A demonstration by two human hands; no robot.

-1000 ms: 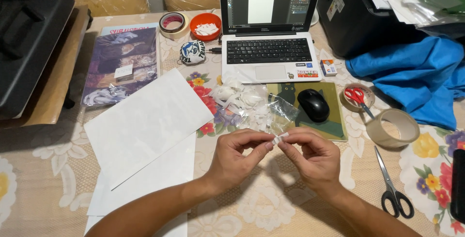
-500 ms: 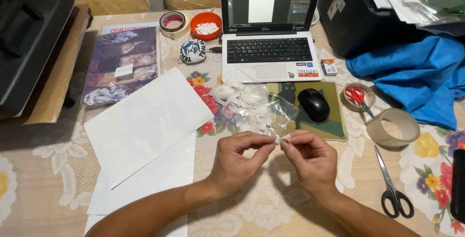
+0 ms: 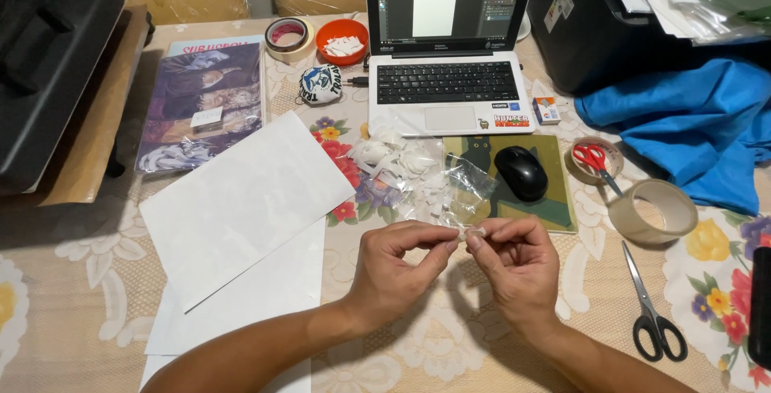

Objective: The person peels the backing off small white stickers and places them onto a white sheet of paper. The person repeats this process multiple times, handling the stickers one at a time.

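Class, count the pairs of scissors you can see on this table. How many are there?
2. Black-handled scissors lie at the table's right edge; small red-handled scissors rest across a tape roll right of the mouse. Others may be hidden under clutter.

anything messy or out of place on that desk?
A loose heap of white paper scraps and a crumpled clear plastic bag lie strewn between the laptop and the hands, spilling onto the mouse pad. Both hands, left hand and right hand, pinch one small white piece. Nothing looks damaged.

Worn on the head, looked steeply down at the tabletop [image 3: 80, 281]. Sat close above its near edge. Faced the far edge.
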